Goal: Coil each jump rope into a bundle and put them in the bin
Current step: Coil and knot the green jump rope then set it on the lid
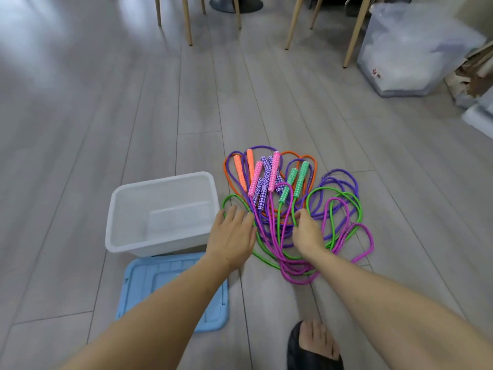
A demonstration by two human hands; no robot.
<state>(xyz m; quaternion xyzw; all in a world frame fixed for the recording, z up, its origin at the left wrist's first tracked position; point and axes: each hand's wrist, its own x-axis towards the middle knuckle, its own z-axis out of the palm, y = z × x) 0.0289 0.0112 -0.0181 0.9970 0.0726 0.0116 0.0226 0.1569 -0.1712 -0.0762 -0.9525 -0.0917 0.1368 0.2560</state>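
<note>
We see a grey plank floor (106, 116) filling the view, with wooden chair legs (188, 20) along the far edge and a clear plastic bag (410, 46) of white stuffing at the far right. Next in size, the white bin (128, 198) sits open on the floor to our left; we find no rope in it, only its pale bottom showing. Its blue lid (138, 276) lies flat on the floor just in front of the bin, partly covered by our left forearm.

Just right of the bin, the jump ropes (333, 198) lie in a loose tangled heap on the floor: orange, purple, green and pink cords looping over one another, none coiled. Their patterned handles (266, 177) are gathered at the far side of the heap, pointing away from us.

Our left hand (233, 233) lies with its fingers straight and spread, the fingertips touching the cords at the heap's left edge, next to the bin's right wall. Our right hand (306, 233) has its fingers curled down round green and purple cords in the heap's middle. A foot in a black slipper (298, 345) shows at the bottom edge.
</note>
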